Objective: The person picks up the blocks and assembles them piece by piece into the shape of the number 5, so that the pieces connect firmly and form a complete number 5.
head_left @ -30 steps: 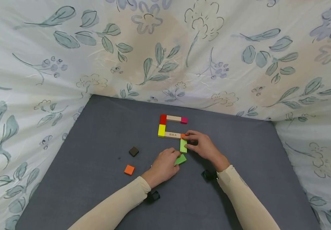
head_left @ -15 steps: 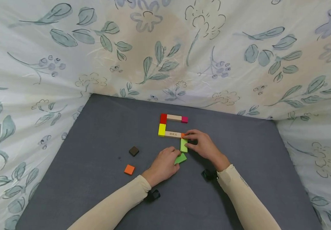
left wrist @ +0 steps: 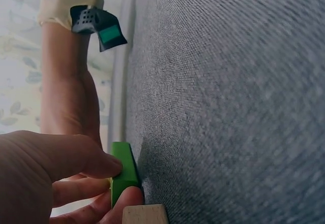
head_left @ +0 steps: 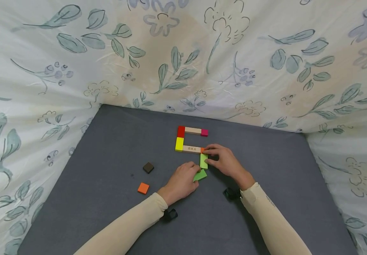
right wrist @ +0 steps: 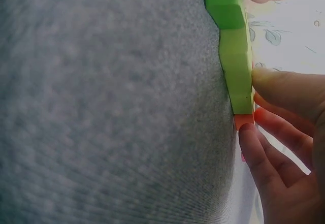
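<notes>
head view: locate the left hand point(head_left: 179, 182) just below the centre of the frame, gripping the green block point(head_left: 201, 175) at a slant, directly below the light green block point(head_left: 204, 161). locate the right hand point(head_left: 226, 161) to the right, fingers bent, touching the light green block and the small orange block point(head_left: 202, 150); not clear whether pinching or only bracing. above, note the printed wooden bar point(head_left: 191, 149), yellow block point(head_left: 179, 143), red block point(head_left: 181, 131), plain wooden bar point(head_left: 193, 130) and magenta block point(head_left: 204, 132), set end to end around three sides. at centre left, note the dark brown block point(head_left: 148, 167) and orange tile point(head_left: 143, 188).

left wrist view: find the green block at lower left of centre, held between thumb and fingers; beside the fingers, a pale wooden block point(left wrist: 144, 215) at the bottom edge.

right wrist view: find the green block at top right, apparently meeting the light green block out of line.

caution: avoid hard pushing on the slanted green block; likely to pivot the light green block and upset the line. avoid early release on the right; possible loss of bracing. avoid sweeping the left fingers; possible knock against the pale wooden block.
</notes>
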`<action>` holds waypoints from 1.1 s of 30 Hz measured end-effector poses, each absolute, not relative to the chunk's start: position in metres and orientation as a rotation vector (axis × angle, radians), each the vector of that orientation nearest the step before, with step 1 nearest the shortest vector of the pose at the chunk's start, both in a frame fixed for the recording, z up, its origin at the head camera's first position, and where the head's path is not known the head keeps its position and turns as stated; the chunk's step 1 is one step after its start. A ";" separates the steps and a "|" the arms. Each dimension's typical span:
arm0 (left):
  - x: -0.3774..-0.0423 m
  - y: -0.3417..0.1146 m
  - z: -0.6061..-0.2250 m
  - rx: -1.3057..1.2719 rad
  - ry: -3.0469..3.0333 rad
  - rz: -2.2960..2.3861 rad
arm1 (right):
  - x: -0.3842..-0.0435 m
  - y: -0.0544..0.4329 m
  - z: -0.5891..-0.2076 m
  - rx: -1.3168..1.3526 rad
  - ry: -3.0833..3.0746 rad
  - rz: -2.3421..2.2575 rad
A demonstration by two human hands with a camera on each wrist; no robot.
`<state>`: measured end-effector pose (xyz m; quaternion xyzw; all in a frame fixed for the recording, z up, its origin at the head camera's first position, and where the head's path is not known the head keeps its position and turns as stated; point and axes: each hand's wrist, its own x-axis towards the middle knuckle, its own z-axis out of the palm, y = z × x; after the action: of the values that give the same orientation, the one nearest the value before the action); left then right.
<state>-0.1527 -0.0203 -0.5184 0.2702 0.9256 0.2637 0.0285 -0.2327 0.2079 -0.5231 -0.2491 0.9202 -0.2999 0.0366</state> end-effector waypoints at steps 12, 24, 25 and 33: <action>-0.154 -0.019 -0.517 0.815 2.838 0.816 | -0.232 0.208 -0.524 -0.728 2.824 -0.934; -0.154 -0.019 -0.518 0.781 2.832 0.830 | -0.232 0.211 -0.528 -0.728 2.829 -1.003; -0.154 -0.019 -0.518 0.779 2.831 0.832 | -0.232 0.212 -0.527 -0.732 2.827 -1.011; -0.155 -0.020 -0.518 0.764 2.838 0.823 | -0.232 0.212 -0.527 -0.750 2.819 -1.041</action>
<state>-0.1546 -0.0196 -0.5180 0.2500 0.9289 0.2695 0.0449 -0.2315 0.2115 -0.5267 -0.2422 0.9100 -0.3359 0.0220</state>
